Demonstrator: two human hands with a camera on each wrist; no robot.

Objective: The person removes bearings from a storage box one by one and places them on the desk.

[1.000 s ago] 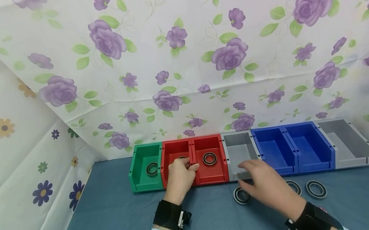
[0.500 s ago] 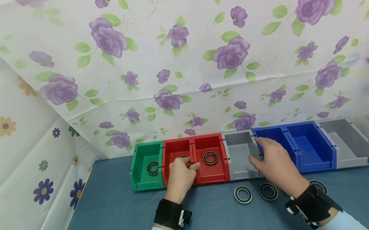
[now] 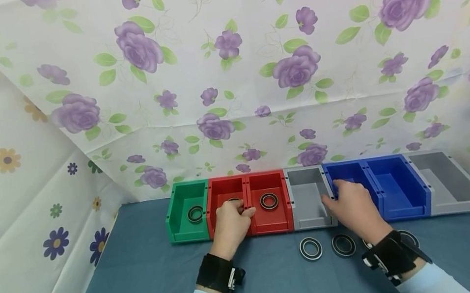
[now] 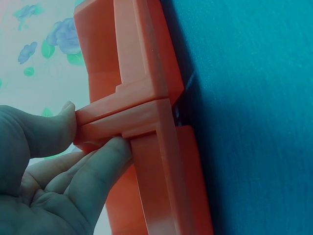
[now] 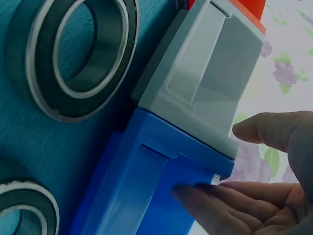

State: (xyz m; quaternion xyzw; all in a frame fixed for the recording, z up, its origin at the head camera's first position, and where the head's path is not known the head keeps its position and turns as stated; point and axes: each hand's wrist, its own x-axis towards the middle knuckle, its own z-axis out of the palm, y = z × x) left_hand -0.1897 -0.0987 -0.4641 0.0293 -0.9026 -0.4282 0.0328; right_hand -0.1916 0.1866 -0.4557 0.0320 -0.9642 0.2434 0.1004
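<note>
My left hand (image 3: pixel 232 223) pinches the joined side walls of two red bins, thumb on one side and fingers on the other; the left wrist view shows the left thumb (image 4: pixel 54 129) against the wall edge. My right hand (image 3: pixel 356 207) straddles the walls where a grey bin (image 3: pixel 310 201) meets a blue bin (image 5: pixel 151 186). Its thumb (image 5: pixel 264 129) is right at the grey wall's edge, while the fingers reach into the blue bin with a gap to the wall. Black ring bearings lie in the green bin (image 3: pixel 173 219), the left red bin (image 3: pixel 219 193) and the right red bin (image 3: pixel 276 185).
Several bearings lie in a row before the bins, among them a bearing (image 3: pixel 310 249) and a darker bearing (image 3: pixel 343 245); others are partly behind the right wrist. Another blue bin (image 3: pixel 398 189) and a grey bin (image 3: pixel 449 182) end the row. A floral sheet (image 3: pixel 226 83) hangs behind.
My right hand has moved right, from above the grey bin to the wall between grey and blue, then settled slightly lower. The left hand keeps its grip on the red walls.
</note>
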